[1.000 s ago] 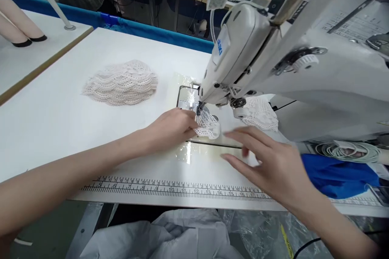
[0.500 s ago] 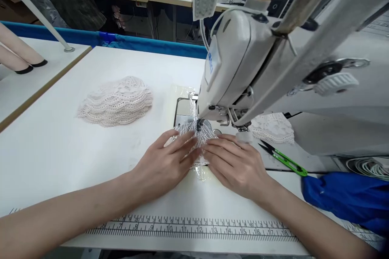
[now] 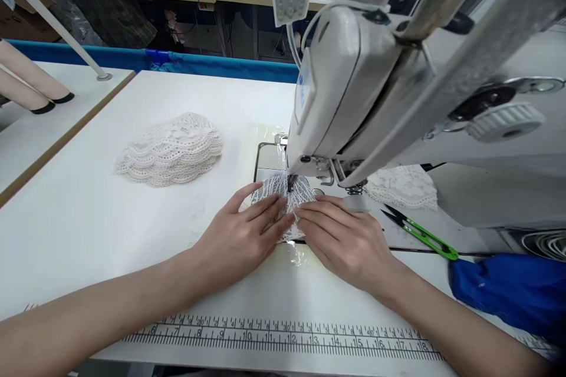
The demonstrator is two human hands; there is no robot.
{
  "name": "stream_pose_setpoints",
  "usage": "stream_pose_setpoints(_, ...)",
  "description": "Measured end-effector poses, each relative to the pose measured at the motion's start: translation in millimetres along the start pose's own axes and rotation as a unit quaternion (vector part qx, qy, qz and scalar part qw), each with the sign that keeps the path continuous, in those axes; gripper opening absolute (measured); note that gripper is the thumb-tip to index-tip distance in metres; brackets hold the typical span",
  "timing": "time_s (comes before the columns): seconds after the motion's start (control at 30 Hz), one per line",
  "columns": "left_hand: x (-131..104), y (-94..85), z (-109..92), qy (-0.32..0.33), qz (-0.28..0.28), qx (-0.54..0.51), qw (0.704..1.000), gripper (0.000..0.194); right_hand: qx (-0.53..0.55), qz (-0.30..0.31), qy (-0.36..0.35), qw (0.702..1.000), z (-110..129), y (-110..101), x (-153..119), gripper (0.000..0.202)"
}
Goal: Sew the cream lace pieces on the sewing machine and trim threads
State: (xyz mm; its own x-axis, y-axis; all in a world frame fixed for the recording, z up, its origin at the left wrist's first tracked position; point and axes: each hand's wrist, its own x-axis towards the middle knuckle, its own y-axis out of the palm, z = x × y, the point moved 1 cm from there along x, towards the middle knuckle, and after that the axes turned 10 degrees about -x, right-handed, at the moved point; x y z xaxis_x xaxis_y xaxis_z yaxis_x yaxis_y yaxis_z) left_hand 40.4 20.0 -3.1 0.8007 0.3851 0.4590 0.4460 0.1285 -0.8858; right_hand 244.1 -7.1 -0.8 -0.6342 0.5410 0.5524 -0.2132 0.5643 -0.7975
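Observation:
A small white lace piece [image 3: 289,203] lies under the needle area of the sewing machine [image 3: 336,88], its threads fanned toward the presser foot. At its left side, my left hand [image 3: 247,235] grips the lace, with fingertips pressed down on it and the thumb near the centre. My right hand [image 3: 347,241] has hold of the right side, fingers held together over the edge. The two hands' fingertips nearly meet just in front of the needle. Parts of the lace are hidden beneath the fingers.
A stack of lace pieces [image 3: 172,150] sits left of the machine. More lace [image 3: 402,187] lies behind green-handled thread snips [image 3: 422,232] on the right, near blue cloth [image 3: 508,291]. A printed ruler [image 3: 283,336] runs along the front edge. Someone in a plaid sleeve [image 3: 115,0] is beyond.
The lace looks slightly more spread and rounded near the presser foot. Both hands keep almost the same place and hold. The camera view has shifted a little.

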Motion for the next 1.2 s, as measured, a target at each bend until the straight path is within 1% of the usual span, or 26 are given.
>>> stream_pose_setpoints(0.23,5.0,2.9,8.4,-0.014,0.007,-0.002,1.0,0.029,-0.017,0.009,0.007,1.0,-4.7,5.2,2.9,0.014)
stream_pose_setpoints(0.37,6.8,5.5,13.0,-0.03,0.01,-0.01,0.999,0.031,-0.035,0.01,0.025,0.999,-7.3,6.6,5.0,0.018)
stream_pose_setpoints(0.53,8.2,5.6,14.2,-0.041,-0.001,-0.022,0.999,0.03,-0.043,0.028,0.038,0.998,-7.0,5.1,8.4,0.016)
stream_pose_setpoints(0.6,8.6,4.2,13.0,-0.044,-0.007,-0.035,0.998,0.027,-0.038,0.026,0.038,0.998,-6.0,4.2,9.2,0.015)
stream_pose_setpoints(0.67,9.8,2.0,11.9,-0.052,-0.001,-0.059,0.997,0.026,-0.031,0.024,0.031,0.999,-5.1,3.5,9.5,0.014)
stream_pose_setpoints(0.73,12.7,-0.9,12.4,-0.075,0.023,-0.088,0.993,0.024,-0.01,0.033,0.037,0.999,-5.5,3.0,9.9,0.015)
stream_pose_setpoints(0.77,14.9,-2.4,13.7,-0.091,0.038,-0.104,0.99,0.024,0.009,0.044,0.052,0.998,-6.5,2.9,10.4,0.017)
stream_pose_setpoints(0.83,21.1,-5.0,18.6,-0.124,0.062,-0.147,0.979,0.022,0.06,0.077,0.109,0.989,-10.1,2.9,12.0,0.02)
stream_pose_setpoints(0.9,28.5,-6.7,25.6,-0.159,0.075,-0.217,0.96,0.021,0.125,0.123,0.185,0.967,-14.6,3.3,14.2,0.023)
stream_pose_setpoints(0.97,35.3,-7.4,32.5,-0.189,0.083,-0.293,0.934,0.032,0.182,0.164,0.249,0.937,-18.5,3.8,16.3,0.025)
stream_pose_setpoints(1.0,38.0,-7.8,35.3,-0.196,0.085,-0.319,0.923,0.038,0.203,0.176,0.27,0.925,-19.8,4.0,17.0,0.026)
stream_pose_setpoints(1.07,41.2,-9.0,38.6,-0.197,0.09,-0.336,0.917,0.043,0.23,0.181,0.279,0.914,-20.7,4.3,17.5,0.025)
stream_pose_setpoints(1.2,38.8,-11.6,38.3,-0.176,0.1,-0.31,0.929,0.041,0.248,0.154,0.25,0.923,-18.0,6.0,14.4,0.02)
